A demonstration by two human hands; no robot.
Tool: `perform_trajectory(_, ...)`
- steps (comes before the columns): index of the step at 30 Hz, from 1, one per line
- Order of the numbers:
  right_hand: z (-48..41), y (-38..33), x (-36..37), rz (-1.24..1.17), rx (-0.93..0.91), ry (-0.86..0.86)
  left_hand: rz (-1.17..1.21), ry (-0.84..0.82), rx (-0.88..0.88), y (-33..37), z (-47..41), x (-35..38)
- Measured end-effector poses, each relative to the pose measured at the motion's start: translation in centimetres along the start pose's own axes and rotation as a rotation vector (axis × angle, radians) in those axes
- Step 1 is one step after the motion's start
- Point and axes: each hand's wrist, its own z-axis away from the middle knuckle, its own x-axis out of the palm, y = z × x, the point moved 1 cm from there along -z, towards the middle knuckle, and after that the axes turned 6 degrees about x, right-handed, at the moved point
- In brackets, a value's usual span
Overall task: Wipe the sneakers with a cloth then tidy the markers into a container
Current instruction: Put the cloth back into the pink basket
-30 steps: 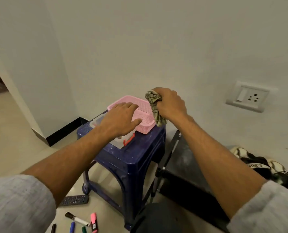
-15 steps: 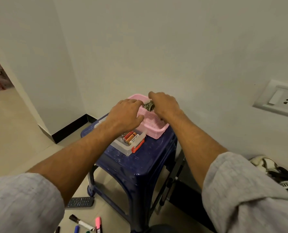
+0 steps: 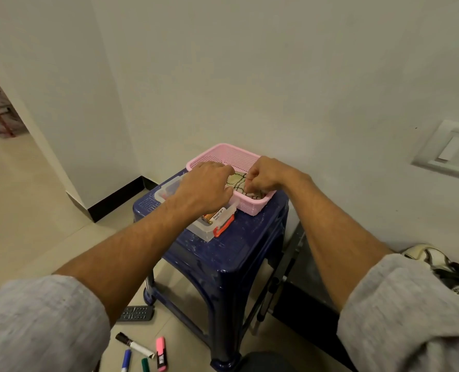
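A patterned cloth (image 3: 237,182) lies inside the pink basket (image 3: 229,154) on the blue stool (image 3: 223,253). My right hand (image 3: 266,174) is in the basket with its fingers pinched on the cloth. My left hand (image 3: 206,187) rests on the basket's near left rim, fingers bent down at the cloth's edge. Several markers (image 3: 142,350) lie on the floor below the stool: a black-capped white one, a pink highlighter, a blue and a green one. Black and white sneakers (image 3: 443,269) sit on the floor at the right, partly hidden by my sleeve.
A clear plastic box (image 3: 212,226) with orange clasps holds batteries on the stool beside the basket. A black remote (image 3: 135,313) lies on the floor by the stool leg. A folded dark frame (image 3: 290,264) leans right of the stool. A wall socket (image 3: 451,150) is at right.
My right hand carried the bunched cloth from above the basket's right side down into the basket. The cloth now lies spread inside. My left hand slid onto the basket rim.
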Motion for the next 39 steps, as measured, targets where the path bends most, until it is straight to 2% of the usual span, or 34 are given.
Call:
perform_trajectory(8,0.6,-0.6,2.4,0.289,0.077,0.088,-0.036,-0.031,0.006,0.7,0.8,0.8)
perform_trajectory(10,1.0,-0.6,2.0,0.249,0.057,0.126,-0.037,-0.03,0.003,1.0,1.2,0.7)
perform_trajectory(14,2.7,0.3,0.1,-0.075,0.017,0.338,-0.017,-0.038,-0.003,1.5,1.6,0.1)
perform_trajectory(17,5.8,1.2,-1.1,-0.143,0.021,0.414,0.006,-0.039,0.0,2.8,2.6,-1.3)
perform_trajectory(26,16.1,3.6,-0.2,-0.225,-0.003,0.261,0.053,-0.038,0.018,7.9,7.5,-3.9)
perform_trajectory(30,19.8,4.2,1.3,-0.245,0.009,0.173,-0.003,-0.059,0.06,9.6,10.0,-4.6)
perform_trajectory(39,24.5,0.7,4.3,-0.284,-0.068,0.119,-0.16,-0.146,0.068,8.4,15.0,-9.1)
